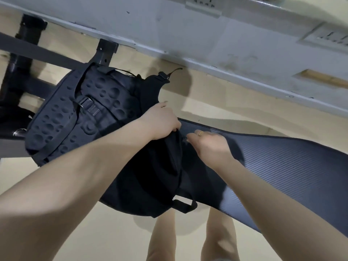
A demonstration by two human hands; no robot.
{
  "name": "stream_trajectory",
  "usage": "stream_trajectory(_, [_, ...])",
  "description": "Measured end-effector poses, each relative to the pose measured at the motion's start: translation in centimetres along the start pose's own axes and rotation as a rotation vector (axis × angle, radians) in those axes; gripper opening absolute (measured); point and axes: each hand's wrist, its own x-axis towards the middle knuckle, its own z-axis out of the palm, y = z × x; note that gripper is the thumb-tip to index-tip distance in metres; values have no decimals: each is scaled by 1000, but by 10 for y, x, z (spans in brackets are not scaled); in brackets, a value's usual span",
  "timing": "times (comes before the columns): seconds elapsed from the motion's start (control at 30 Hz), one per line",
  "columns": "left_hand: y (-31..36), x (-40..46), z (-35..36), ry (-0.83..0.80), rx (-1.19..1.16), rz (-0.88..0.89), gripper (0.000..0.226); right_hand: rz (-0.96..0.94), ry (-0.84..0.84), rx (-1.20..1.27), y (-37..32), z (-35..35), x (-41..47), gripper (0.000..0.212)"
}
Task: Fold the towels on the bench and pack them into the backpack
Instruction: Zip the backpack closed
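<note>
A black backpack (pixel 79 117) lies with its padded, dimpled back panel and straps facing up, at the left end of a dark ribbed bench pad (pixel 282 166). My left hand (pixel 162 122) grips the dark fabric at the backpack's opening edge. My right hand (pixel 209 143), with a ring on one finger, sits just to the right of it with fingers curled at the same edge; the motion blur hides what they pinch. No towel shows; any inside the bag is hidden by the black fabric.
A grey wall (pixel 207 44) with socket plates runs along the back. Black metal frame bars (pixel 37 53) stand at the left behind the backpack. Beige floor (pixel 244 113) lies beyond the bench, and my bare legs (pixel 218 242) show below.
</note>
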Motion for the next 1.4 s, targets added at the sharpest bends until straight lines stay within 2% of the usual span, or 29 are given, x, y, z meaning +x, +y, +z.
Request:
stream_trajectory(0.2, [3, -4, 17, 110, 6, 39, 32, 117, 77, -3, -24, 16, -53, 27])
stream_trajectory(0.33, [4, -2, 24, 165, 39, 22, 32, 161, 46, -7, -34, 24, -70, 27])
stream_trajectory(0.5, [14, 2, 29, 225, -12, -67, 31, 267, -124, 81, -45, 23, -81, 27])
stream_trajectory(0.57, [34, -9, 22, 433, -69, -87, 28, 307, -218, 148, -49, 20, -81, 25])
stream_trajectory(0.63, [62, -30, 22, 659, -38, 19, 28, 333, -353, 290, -49, 18, -80, 23])
stream_trajectory(0.67, [77, -45, 28, 694, -23, 80, 33, 336, -386, 358, -48, 15, -79, 23])
stream_trajectory(0.73, [104, -73, 51, 598, 36, 128, 40, 335, -410, 461, -46, 8, -78, 20])
stream_trajectory(0.8, [120, -91, 75, 445, 149, 32, 53, 311, -418, 474, -41, 7, -76, 20])
stream_trajectory(0.87, [128, -102, 92, 423, 124, -131, 61, 308, -452, 431, -38, 12, -77, 22])
stream_trajectory(0.97, [144, -113, 106, 555, -88, -405, 67, 260, -359, 391, -40, 17, -83, 27])
stream_trajectory(1.1, [172, -112, 116, 493, -351, -655, 79, 273, -289, 392, -41, 28, -90, 28])
stream_trajectory(1.17, [182, -105, 118, 474, -521, -709, 85, 279, -290, 392, -39, 32, -93, 28])
stream_trajectory(1.23, [193, -94, 122, 513, -580, -746, 91, 260, -280, 408, -36, 36, -93, 29])
stream_trajectory(1.33, [197, -74, 137, 557, -509, -703, 90, 223, -267, 533, -27, 46, -93, 29])
stream_trajectory(1.4, [191, -64, 148, 627, -438, -648, 77, 215, -235, 594, -20, 56, -94, 28])
